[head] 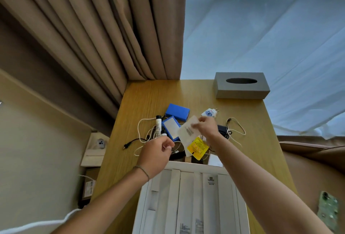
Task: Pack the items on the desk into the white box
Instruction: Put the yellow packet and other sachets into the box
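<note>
The white box point(190, 196) lies at the desk's near edge, under my forearms. My right hand point(206, 126) pinches the top corner of a white packet point(186, 134) lifted above the desk. A yellow sachet point(197, 148) shows below that packet. My left hand point(156, 151) hovers with curled fingers near a white tube with a black cap point(158, 126); what it holds, if anything, is unclear. Two blue packs point(177, 111) point(170, 127), a white plug adapter point(209, 112), a black charger point(223, 129) and white and black cables point(139, 131) lie scattered mid-desk.
A grey tissue box point(242, 85) stands at the desk's far right corner. Brown curtains point(112, 38) hang behind on the left, a sheer white one on the right. A phone point(328, 209) lies on a seat to the right. Low shelves and a cable sit left of the wooden desk point(261, 149).
</note>
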Motion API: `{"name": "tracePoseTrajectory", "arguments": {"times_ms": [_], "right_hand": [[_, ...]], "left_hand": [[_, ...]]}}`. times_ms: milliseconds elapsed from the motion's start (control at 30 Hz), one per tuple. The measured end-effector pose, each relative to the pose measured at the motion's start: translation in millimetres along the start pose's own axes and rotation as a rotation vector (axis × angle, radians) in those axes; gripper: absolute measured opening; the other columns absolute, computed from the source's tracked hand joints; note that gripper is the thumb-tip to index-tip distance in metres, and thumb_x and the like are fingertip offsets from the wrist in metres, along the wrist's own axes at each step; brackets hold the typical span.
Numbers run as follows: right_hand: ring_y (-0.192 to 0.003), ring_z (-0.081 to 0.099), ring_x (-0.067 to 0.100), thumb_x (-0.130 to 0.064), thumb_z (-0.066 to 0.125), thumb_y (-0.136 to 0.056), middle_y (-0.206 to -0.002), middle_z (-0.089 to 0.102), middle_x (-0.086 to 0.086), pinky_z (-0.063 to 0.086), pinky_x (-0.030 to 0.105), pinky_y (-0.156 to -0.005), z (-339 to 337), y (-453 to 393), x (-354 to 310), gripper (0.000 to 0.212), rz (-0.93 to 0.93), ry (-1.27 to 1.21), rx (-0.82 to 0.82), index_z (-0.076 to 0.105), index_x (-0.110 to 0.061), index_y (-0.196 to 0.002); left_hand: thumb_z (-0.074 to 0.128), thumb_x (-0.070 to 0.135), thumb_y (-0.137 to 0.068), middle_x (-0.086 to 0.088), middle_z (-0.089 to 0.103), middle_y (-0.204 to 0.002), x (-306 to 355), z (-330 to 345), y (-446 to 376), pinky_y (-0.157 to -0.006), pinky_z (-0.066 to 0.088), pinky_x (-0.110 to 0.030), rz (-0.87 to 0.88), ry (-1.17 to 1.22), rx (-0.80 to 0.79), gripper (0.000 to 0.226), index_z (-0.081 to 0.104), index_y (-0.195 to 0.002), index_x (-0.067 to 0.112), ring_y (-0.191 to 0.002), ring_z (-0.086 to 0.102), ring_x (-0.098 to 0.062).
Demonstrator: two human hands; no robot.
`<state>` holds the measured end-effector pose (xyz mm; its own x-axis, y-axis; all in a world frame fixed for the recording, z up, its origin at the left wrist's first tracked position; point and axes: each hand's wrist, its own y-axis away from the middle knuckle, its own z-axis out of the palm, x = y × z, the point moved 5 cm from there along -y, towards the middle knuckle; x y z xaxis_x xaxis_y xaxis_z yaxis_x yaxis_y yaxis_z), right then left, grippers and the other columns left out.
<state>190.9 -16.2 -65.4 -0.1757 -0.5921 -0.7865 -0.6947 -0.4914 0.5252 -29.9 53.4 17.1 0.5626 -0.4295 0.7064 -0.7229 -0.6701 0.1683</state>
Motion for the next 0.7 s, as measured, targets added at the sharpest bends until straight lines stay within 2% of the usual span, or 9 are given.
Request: {"name": "tracePoseTrajectory", "arguments": {"times_ms": [67, 200, 333, 433, 567, 700], "right_hand": [[-0.079, 0.071, 0.023, -0.001, 0.073, -0.087, -0.102, 0.073, 0.018, 0.058, 0.031, -0.057, -19, 7, 4, 0.019, 0.101, -0.318, -0.002, 0.069, 0.0, -0.105], [-0.086, 0.072, 0.026, 0.0, 0.068, -0.091, -0.102, 0.071, 0.016, 0.061, 0.036, -0.061, -51, 25, 18, 0.015, 0.218, -0.664, 0.027, 0.063, -0.003, -0.105], [-0.086, 0.072, 0.028, 0.001, 0.066, -0.092, -0.104, 0.071, 0.015, 0.061, 0.04, -0.058, -70, 47, 31, 0.021, 0.262, -0.731, 0.046, 0.061, -0.007, -0.11], [-0.096, 0.07, 0.032, 0.008, 0.065, -0.089, -0.116, 0.067, 0.018, 0.061, 0.039, -0.062, -78, 61, 36, 0.036, 0.24, -0.812, 0.026, 0.057, -0.008, -0.12], [-0.102, 0.068, 0.036, 0.017, 0.062, -0.085, -0.118, 0.068, 0.02, 0.059, 0.031, -0.053, -84, 77, 36, 0.046, 0.206, -0.87, -0.037, 0.055, -0.011, -0.121], [-0.101, 0.071, 0.038, 0.018, 0.064, -0.081, -0.115, 0.074, 0.02, 0.06, 0.034, -0.059, -85, 88, 36, 0.044, 0.147, -0.784, -0.128, 0.063, -0.002, -0.12]], "left_hand": [[0.058, 0.016, -0.094, 0.012, 0.068, -0.083, 0, 11, -12, -0.063, 0.048, -0.016, -0.014, -0.043, -0.062, 0.015, 0.07, -0.092, 0.026, -0.075, 0.062, -0.002], [0.055, 0.015, -0.091, 0.001, 0.071, -0.096, 5, 38, -39, -0.077, 0.056, -0.031, -0.022, -0.158, -0.156, 0.019, 0.071, -0.098, 0.021, -0.089, 0.064, -0.016], [0.056, 0.02, -0.092, -0.001, 0.069, -0.1, 11, 68, -63, -0.077, 0.056, -0.033, 0.0, -0.295, -0.22, 0.016, 0.068, -0.1, 0.026, -0.092, 0.063, -0.019], [0.06, 0.027, -0.092, -0.002, 0.065, -0.107, 12, 91, -79, -0.08, 0.054, -0.033, 0.029, -0.365, -0.243, 0.015, 0.065, -0.105, 0.026, -0.097, 0.062, -0.022], [0.072, 0.03, -0.085, -0.006, 0.057, -0.123, 14, 118, -91, -0.087, 0.053, -0.039, 0.09, -0.484, -0.27, 0.041, 0.057, -0.123, 0.024, -0.106, 0.06, -0.028], [0.08, 0.045, -0.075, -0.004, 0.053, -0.127, 18, 139, -96, -0.087, 0.053, -0.042, 0.201, -0.67, -0.337, 0.064, 0.051, -0.129, 0.027, -0.115, 0.053, -0.027]]}}
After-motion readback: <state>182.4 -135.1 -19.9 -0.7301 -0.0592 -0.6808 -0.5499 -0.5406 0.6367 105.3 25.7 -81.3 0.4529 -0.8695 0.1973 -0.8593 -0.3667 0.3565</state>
